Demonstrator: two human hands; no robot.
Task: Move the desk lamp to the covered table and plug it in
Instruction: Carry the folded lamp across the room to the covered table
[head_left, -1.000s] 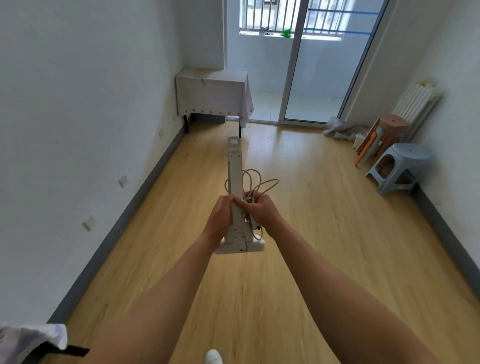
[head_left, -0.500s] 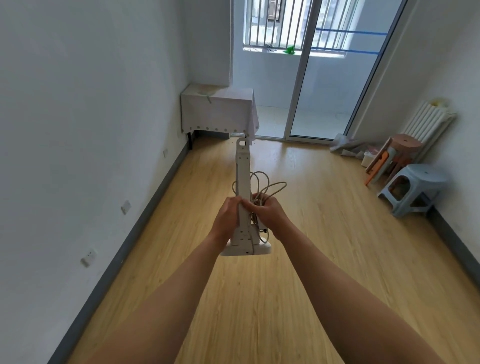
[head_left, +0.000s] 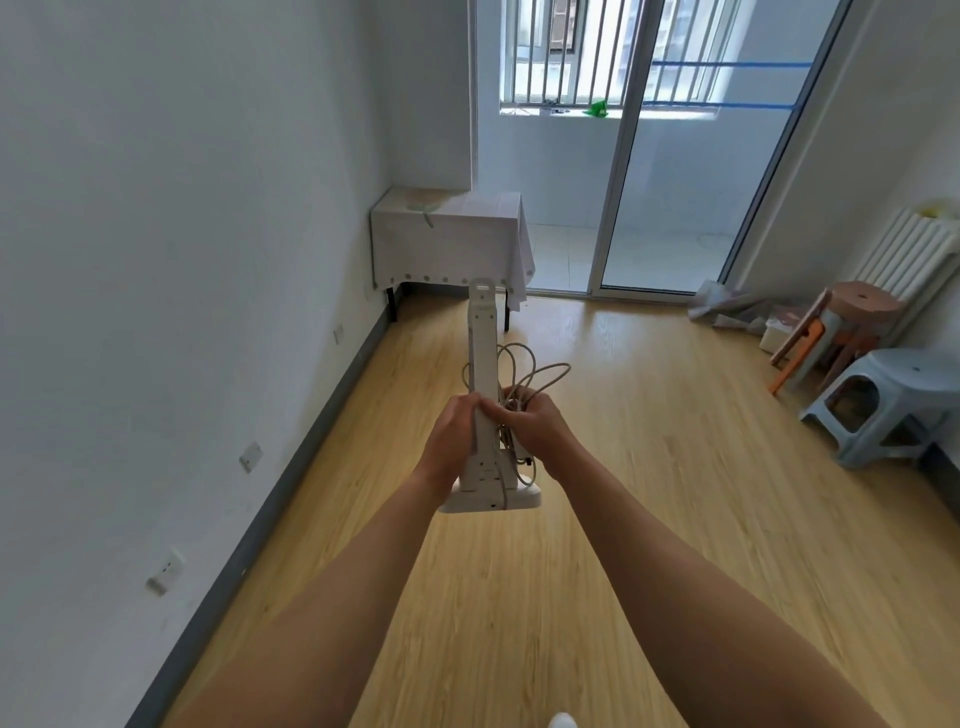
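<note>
Both hands, left hand (head_left: 451, 435) and right hand (head_left: 535, 427), clamped round the upright desk lamp (head_left: 482, 364); covered table (head_left: 447, 239) ahead

The desk lamp (head_left: 480, 338) stands upright in mid-room above the floor (head_left: 675, 493), left hand (head_left: 449, 439) gripping its stem, right hand (head_left: 543, 428) pinching the bunched cord (head_left: 514, 397) at its right. Ahead, the covered table (head_left: 447, 244) fills the far left corner, beside the sliding door (head_left: 675, 182). Two sockets (head_left: 250, 456) sit low on the left wall. Stools (head_left: 904, 379) stand by the right wall, before a radiator (head_left: 904, 249).
</note>
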